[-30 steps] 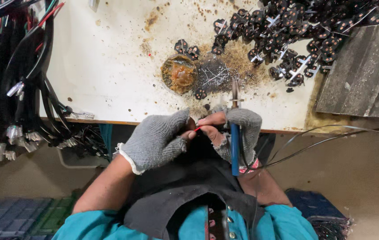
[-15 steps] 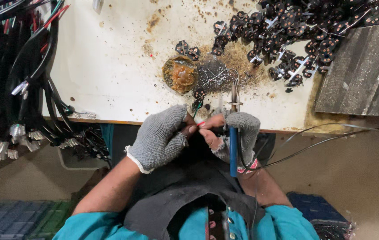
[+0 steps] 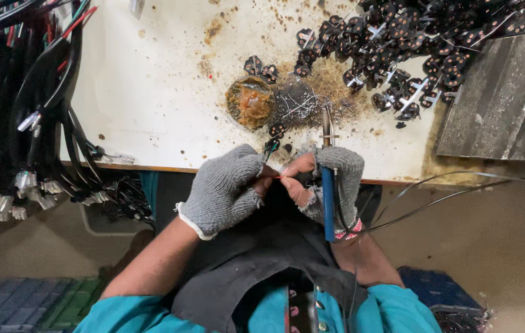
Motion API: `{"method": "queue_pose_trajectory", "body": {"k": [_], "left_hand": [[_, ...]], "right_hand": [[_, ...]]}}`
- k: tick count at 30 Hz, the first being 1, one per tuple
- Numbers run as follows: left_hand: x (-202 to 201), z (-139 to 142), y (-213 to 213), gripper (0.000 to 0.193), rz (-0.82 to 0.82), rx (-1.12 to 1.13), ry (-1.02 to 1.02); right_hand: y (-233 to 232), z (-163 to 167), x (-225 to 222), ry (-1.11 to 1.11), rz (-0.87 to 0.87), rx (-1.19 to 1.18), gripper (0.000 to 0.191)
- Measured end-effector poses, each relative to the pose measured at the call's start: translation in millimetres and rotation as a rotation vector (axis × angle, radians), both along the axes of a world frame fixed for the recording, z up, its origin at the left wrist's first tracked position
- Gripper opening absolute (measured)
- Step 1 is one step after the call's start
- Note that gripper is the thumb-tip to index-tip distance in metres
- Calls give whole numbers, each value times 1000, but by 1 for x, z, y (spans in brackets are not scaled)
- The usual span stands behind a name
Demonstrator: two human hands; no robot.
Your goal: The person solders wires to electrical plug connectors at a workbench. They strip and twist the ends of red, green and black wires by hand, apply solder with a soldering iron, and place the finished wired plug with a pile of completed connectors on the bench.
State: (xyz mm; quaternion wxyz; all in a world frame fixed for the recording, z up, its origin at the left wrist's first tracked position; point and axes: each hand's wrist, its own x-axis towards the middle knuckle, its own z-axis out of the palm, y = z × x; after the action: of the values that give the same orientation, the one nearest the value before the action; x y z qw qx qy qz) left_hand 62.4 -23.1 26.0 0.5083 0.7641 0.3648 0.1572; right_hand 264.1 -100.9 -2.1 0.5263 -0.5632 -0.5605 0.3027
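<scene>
We are working at the near edge of a stained white table (image 3: 151, 92), both hands in grey fingerless gloves. Our left hand (image 3: 225, 188) is closing narrowly, its fingertips pinching a thin red wire (image 3: 273, 177) that is running toward 3 o'clock into the right hand. Our right hand (image 3: 327, 182) is gripping a soldering iron (image 3: 328, 197) by its blue handle, the metal tip pointing to 12 o'clock over the table edge; the bare thumb and forefinger of that hand are also meeting the red wire. A small black part (image 3: 271, 147) is sitting just beyond the fingertips, at 12 o'clock from the left hand; we cannot tell whether it is joined to the wire.

At 12 o'clock from the hands, a round amber pot (image 3: 250, 102) is resting on the table, touching a grey tangle of fine wire (image 3: 296, 105) at its 3 o'clock side. A heap of black plug parts (image 3: 423, 37) is spreading at 1 o'clock. Bundles of black cable (image 3: 22, 105) are hanging at 9 o'clock. A grey board (image 3: 503, 98) is lying at 2 o'clock.
</scene>
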Motion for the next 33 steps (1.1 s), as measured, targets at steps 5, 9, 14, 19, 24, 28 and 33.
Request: {"method": "queue_pose_trajectory", "body": {"k": [5, 9, 14, 19, 24, 28, 33], "left_hand": [[1, -4, -5, 22, -26, 150, 9], [2, -5, -13, 10, 65, 117, -17], [5, -11, -20, 16, 15, 248, 135], [8, -14, -30, 13, 130, 274, 108], [0, -15, -35, 17, 175, 232, -12], [0, -12, -33, 18, 161, 222, -64], [-7, 6, -15, 18, 247, 354, -132]], "right_hand": [[5, 10, 8, -186, 75, -151, 18], [-1, 16, 6, -27, 43, -189, 17], [-9, 5, -5, 104, -8, 47, 42], [-22, 2, -9, 92, -32, -114, 25], [-25, 15, -11, 92, -24, -152, 26], [-20, 23, -6, 63, 57, -239, 21], [-14, 24, 1, 287, 25, -195, 33]]}}
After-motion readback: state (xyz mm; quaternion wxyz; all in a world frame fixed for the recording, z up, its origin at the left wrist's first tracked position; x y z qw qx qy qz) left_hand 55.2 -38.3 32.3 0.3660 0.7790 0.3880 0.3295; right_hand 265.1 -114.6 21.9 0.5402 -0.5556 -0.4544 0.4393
